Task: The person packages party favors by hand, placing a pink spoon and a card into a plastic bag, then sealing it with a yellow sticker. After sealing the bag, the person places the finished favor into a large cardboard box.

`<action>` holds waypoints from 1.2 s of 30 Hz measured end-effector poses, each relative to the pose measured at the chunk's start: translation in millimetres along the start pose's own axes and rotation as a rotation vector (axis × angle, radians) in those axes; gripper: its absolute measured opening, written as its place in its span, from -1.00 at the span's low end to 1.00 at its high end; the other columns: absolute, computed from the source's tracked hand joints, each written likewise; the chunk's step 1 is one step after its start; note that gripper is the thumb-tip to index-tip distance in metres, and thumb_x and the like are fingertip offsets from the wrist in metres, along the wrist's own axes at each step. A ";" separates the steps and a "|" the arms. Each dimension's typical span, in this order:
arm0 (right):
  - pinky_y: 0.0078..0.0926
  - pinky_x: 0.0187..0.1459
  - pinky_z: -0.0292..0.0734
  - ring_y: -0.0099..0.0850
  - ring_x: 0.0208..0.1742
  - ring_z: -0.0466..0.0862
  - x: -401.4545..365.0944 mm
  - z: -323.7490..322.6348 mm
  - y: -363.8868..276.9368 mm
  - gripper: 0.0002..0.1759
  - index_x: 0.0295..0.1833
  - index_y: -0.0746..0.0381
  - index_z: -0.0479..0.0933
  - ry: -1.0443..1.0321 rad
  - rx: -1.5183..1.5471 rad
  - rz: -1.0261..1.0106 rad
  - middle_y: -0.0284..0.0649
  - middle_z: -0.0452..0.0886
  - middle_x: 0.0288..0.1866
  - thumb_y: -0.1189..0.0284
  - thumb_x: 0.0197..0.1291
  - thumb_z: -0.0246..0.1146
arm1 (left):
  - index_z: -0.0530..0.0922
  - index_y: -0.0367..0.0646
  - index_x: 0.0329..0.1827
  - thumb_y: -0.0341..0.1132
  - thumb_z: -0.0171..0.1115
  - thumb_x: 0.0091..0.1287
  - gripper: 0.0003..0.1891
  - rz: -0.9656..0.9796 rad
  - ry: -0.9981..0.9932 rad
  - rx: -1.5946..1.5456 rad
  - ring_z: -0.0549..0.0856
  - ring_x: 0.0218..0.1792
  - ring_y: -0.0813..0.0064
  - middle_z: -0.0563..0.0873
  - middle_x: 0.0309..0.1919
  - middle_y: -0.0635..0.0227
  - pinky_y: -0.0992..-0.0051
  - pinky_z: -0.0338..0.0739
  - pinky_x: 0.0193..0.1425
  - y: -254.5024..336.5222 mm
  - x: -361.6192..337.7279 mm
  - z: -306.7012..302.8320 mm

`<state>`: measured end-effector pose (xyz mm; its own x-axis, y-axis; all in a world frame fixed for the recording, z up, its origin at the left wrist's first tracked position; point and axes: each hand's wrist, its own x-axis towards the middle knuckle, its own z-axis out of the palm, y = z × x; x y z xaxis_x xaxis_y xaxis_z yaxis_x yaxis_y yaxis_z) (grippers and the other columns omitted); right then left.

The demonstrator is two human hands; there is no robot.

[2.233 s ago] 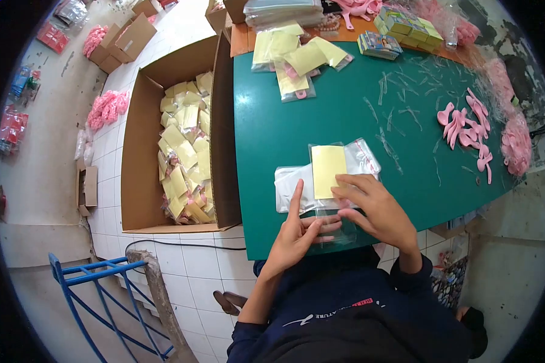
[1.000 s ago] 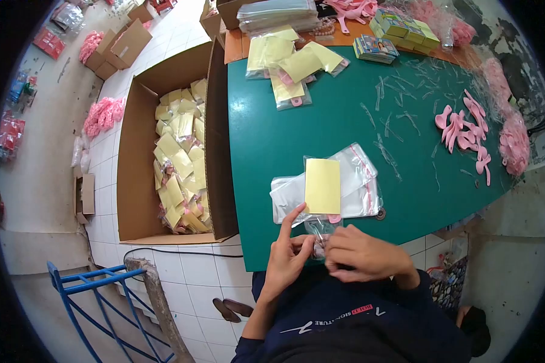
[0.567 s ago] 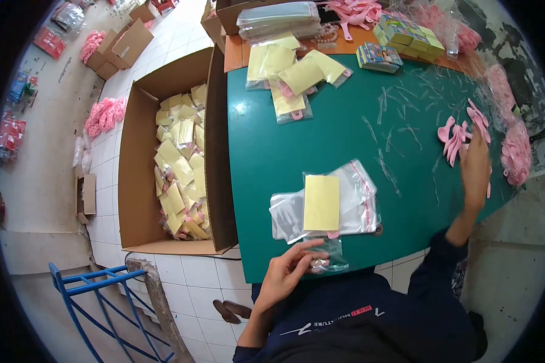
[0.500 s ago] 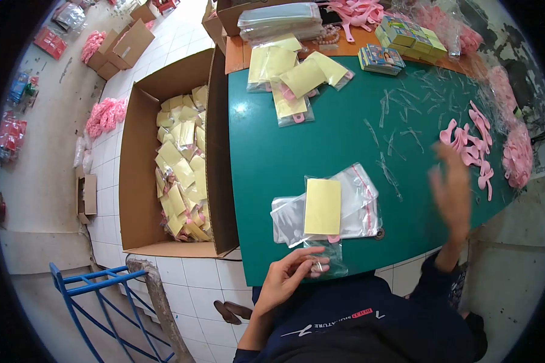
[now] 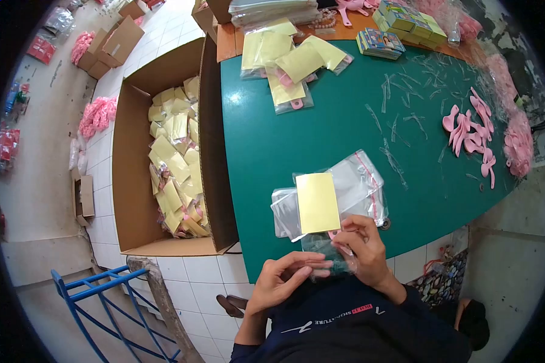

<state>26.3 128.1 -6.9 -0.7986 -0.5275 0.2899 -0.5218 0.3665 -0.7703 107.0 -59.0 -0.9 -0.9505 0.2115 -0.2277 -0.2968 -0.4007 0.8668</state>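
Both hands low, close to torso, fingertips meeting. Left hand: back up, fingers near-straight, pointing right, pinching. Right hand: curled, fingertips pinched toward left. Left forearm bare, right sleeved to wrist.

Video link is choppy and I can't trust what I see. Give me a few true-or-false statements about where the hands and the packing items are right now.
1. The left hand and the right hand both hold a small clear bag at the near edge of the green table. True.
2. The yellow card lies on the floor. False: it rests on a stack of clear zip bags on the table.
3. The cardboard box beside the table holds yellow packets. True.
4. The right hand is gripping the pink pieces. False: they lie at the table's right side, apart from both hands.
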 end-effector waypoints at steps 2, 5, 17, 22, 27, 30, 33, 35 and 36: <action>-0.51 -0.16 0.58 -0.38 -0.15 0.61 1.0 -4.7 1.1 -0.76 -0.23 0.31 0.51 0.002 0.072 0.051 -0.11 0.39 -0.04 0.71 -0.05 0.34 | 0.29 -0.32 0.29 -0.55 -0.03 0.40 -0.61 -0.050 -0.012 -0.105 0.70 -0.05 0.34 0.67 -0.03 0.13 0.48 0.60 0.02 2.3 -7.1 -1.8; -0.51 -0.13 0.55 -0.41 -0.16 0.61 2.8 -13.7 2.6 -0.79 -0.27 0.30 0.54 -0.025 0.138 0.065 -0.12 0.40 -0.02 0.70 -0.06 0.36 | 0.20 -0.25 0.32 -0.55 0.02 0.38 -0.55 -0.019 0.187 0.311 0.70 -0.05 0.34 0.66 -0.03 0.08 0.47 0.64 -0.05 4.7 -5.0 -0.1; -0.64 -0.17 0.55 -0.54 -0.14 0.59 0.5 -21.1 10.1 -0.90 -0.27 0.34 0.53 -0.077 0.501 0.426 -0.19 0.51 -0.11 0.64 0.08 0.29 | 0.56 -0.27 -0.28 -0.54 0.32 0.13 -0.87 0.131 0.383 0.753 0.68 -0.34 0.51 0.65 -0.25 0.28 0.57 0.62 -0.34 3.8 16.2 16.7; -0.66 -0.29 0.59 -0.57 -0.29 0.65 2.0 -15.7 5.5 -0.91 -0.27 0.39 0.50 -0.044 0.569 0.614 -0.23 0.59 -0.28 0.60 0.16 0.26 | 0.56 -0.25 -0.34 -0.50 0.34 0.14 -0.90 0.157 0.428 0.750 0.67 -0.37 0.54 0.66 -0.30 0.31 0.61 0.60 -0.40 -0.9 19.1 20.2; -0.67 -0.36 0.59 -0.55 -0.37 0.67 3.2 -10.7 0.8 -0.89 -0.20 0.41 0.44 0.016 0.586 0.691 -0.22 0.60 -0.34 0.62 0.19 0.23 | 0.50 -0.29 -0.19 -0.50 0.34 0.17 -0.80 0.029 0.545 0.533 0.65 -0.38 0.62 0.66 -0.33 0.30 0.66 0.56 -0.41 -9.7 18.0 23.5; -0.67 -0.37 0.58 -0.56 -0.38 0.66 2.5 -8.4 -0.6 -0.87 -0.17 0.40 0.42 0.065 0.602 0.694 -0.21 0.60 -0.34 0.64 0.20 0.22 | 0.45 -0.31 -0.12 -0.51 0.31 0.20 -0.75 0.023 0.616 0.401 0.63 -0.38 0.66 0.65 -0.34 0.29 0.67 0.54 -0.43 -10.3 20.4 27.4; -0.70 -0.37 0.56 -0.56 -0.39 0.65 0.2 -7.8 1.3 -0.86 -0.15 0.40 0.42 0.050 0.584 0.665 -0.21 0.59 -0.34 0.68 0.19 0.20 | 0.46 -0.31 -0.12 -0.53 0.29 0.21 -0.77 0.021 0.618 0.440 0.62 -0.40 0.67 0.65 -0.33 0.30 0.68 0.51 -0.46 -12.1 20.0 27.3; -0.70 -0.38 0.55 -0.57 -0.40 0.64 -0.3 -7.1 1.9 -0.84 -0.11 0.40 0.45 0.036 0.560 0.638 -0.22 0.58 -0.34 0.68 0.18 0.20 | 0.48 -0.30 -0.12 -0.53 0.28 0.21 -0.79 0.003 0.584 0.498 0.61 -0.41 0.67 0.66 -0.31 0.30 0.69 0.49 -0.48 -14.0 18.2 24.2; -0.69 -0.39 0.55 -0.58 -0.40 0.64 -0.1 -6.4 1.2 -0.81 -0.07 0.39 0.47 0.037 0.547 0.623 -0.23 0.58 -0.35 0.67 0.18 0.20 | 0.49 -0.29 -0.10 -0.53 0.28 0.21 -0.78 -0.011 0.555 0.524 0.62 -0.41 0.66 0.66 -0.29 0.30 0.69 0.49 -0.49 -14.9 16.4 21.3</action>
<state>23.8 133.6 -4.3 -0.9075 -0.3217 -0.2702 0.2316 0.1536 -0.9606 97.8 -30.6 -8.1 -0.8956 -0.3217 -0.3073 -0.3559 0.1036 0.9287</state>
